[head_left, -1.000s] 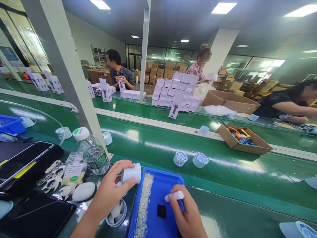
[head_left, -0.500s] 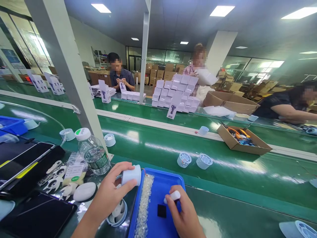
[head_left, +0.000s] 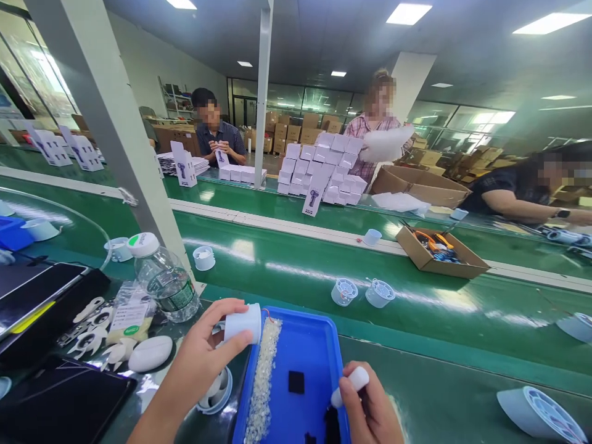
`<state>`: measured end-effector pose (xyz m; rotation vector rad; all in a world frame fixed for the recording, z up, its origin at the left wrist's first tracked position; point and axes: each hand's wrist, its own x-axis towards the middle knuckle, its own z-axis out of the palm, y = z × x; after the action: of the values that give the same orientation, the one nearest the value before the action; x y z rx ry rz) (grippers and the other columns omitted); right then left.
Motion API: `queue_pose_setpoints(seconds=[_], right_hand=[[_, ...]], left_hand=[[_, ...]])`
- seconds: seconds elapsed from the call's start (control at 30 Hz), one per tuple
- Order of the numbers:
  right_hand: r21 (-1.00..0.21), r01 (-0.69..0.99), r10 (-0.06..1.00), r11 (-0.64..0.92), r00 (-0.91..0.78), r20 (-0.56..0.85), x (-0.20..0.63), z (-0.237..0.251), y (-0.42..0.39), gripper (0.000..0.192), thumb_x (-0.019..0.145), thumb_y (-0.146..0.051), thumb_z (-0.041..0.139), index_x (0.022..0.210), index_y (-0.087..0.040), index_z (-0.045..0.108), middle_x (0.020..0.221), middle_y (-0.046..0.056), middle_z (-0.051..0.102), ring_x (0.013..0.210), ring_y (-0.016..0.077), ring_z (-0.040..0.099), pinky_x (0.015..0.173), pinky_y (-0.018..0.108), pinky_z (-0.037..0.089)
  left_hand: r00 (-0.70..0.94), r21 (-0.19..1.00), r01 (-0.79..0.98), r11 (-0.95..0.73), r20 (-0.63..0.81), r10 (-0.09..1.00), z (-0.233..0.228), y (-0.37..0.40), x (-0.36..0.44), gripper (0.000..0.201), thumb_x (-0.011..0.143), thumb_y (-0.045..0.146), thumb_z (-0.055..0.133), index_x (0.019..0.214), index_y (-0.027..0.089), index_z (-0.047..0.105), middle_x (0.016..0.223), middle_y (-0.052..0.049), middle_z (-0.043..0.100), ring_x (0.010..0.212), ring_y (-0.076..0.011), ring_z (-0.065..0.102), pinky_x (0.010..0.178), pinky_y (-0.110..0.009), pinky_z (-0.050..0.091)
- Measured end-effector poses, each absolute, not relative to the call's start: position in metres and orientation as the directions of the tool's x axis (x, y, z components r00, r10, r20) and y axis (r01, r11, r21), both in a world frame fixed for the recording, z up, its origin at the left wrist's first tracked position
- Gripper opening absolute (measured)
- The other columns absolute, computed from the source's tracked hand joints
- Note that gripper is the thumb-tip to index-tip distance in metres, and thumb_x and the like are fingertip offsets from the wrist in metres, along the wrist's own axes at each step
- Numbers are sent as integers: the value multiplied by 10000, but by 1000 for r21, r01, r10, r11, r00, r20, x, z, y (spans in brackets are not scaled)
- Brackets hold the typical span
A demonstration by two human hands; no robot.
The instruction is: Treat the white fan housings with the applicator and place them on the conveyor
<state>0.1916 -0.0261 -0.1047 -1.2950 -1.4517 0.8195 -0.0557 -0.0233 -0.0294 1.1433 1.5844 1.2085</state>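
Note:
My left hand is closed around a pale blue round fan housing, tilted on its side, with a thin red wire at its far end. It is held over the left rim of a blue tray. At the tray's right side, my right hand grips a small white cylindrical piece. Black material lies just below that piece; whether it is attached I cannot tell. In the tray are a black square pad and a strip of clear small bits. Another fan housing with blades sits under my left wrist.
A water bottle, a white mouse-shaped object and a dark tablet stand left. Fan housings sit on the green conveyor, beside a tool-filled carton. A grey post rises at left. Several people work opposite.
My right hand has moved right and slightly down with the white piece, exposing black material beneath it. My left hand still holds the housing, and the view has shifted slightly.

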Motion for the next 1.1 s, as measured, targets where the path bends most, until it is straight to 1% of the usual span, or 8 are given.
queue_pose_setpoints(seconds=[0.13,0.3,0.47,0.67,0.8,0.9,1.0,1.1], right_hand=[[-911,343,970,231,-2,245,189,-112,-24,322,924,-509,435,766,-237,503,632,-39,445,547,136,430,539,241,358],[-881,362,948,304,-25,316,191,-115,-24,276,942,-467,422,831,-233,516,677,-23,470,574,144,449,559,241,384],[-888,353,951,294,-9,310,193,-114,-23,272,943,-459,422,806,-237,500,650,-38,458,552,134,442,540,232,373],[-885,374,956,278,-20,292,192,-120,-24,276,940,-461,428,796,-238,503,650,-38,457,557,137,436,537,230,376],[-862,377,936,340,-50,348,191,-121,-26,248,940,-459,439,833,-247,510,699,-27,481,586,140,455,558,226,394],[-845,362,918,393,-106,382,188,-115,-23,222,946,-439,440,868,-248,523,714,-20,500,600,143,475,575,228,408],[-843,333,905,423,-108,412,181,-107,-17,212,952,-419,439,904,-240,542,774,3,548,681,151,526,638,231,437],[-855,277,898,439,-172,406,169,-102,-13,231,948,-411,448,865,-229,563,766,6,570,681,148,548,641,226,454]], left_hand=[[-299,979,153,131,-81,951,-24,-23,-46,318,717,451,670,991,292,646,1247,-47,564,988,-252,606,787,-325,512],[-359,988,80,133,-96,929,-17,-26,-39,341,685,443,684,980,277,645,1155,-39,607,917,-228,621,732,-295,520],[-368,988,43,146,-120,922,-18,-25,-40,355,685,438,693,996,274,639,1056,-20,643,882,-206,617,721,-277,503],[-335,986,19,168,-152,930,-18,-25,-39,380,690,446,690,1012,258,620,979,-24,664,866,-211,611,751,-305,486],[-350,985,-25,174,-171,921,-14,-23,-34,397,691,447,691,1024,258,586,938,-19,664,850,-207,607,718,-299,492],[-384,985,-125,123,-162,909,-15,-21,-31,362,708,425,689,986,271,514,942,-1,650,784,-183,599,611,-282,504],[-367,942,-324,88,-211,906,-21,-19,-33,300,738,383,697,884,282,454,868,45,637,685,-138,581,560,-249,493],[-256,859,-503,98,-256,932,-27,-19,-37,196,773,333,692,828,247,525,767,43,617,682,-117,565,604,-208,492]])
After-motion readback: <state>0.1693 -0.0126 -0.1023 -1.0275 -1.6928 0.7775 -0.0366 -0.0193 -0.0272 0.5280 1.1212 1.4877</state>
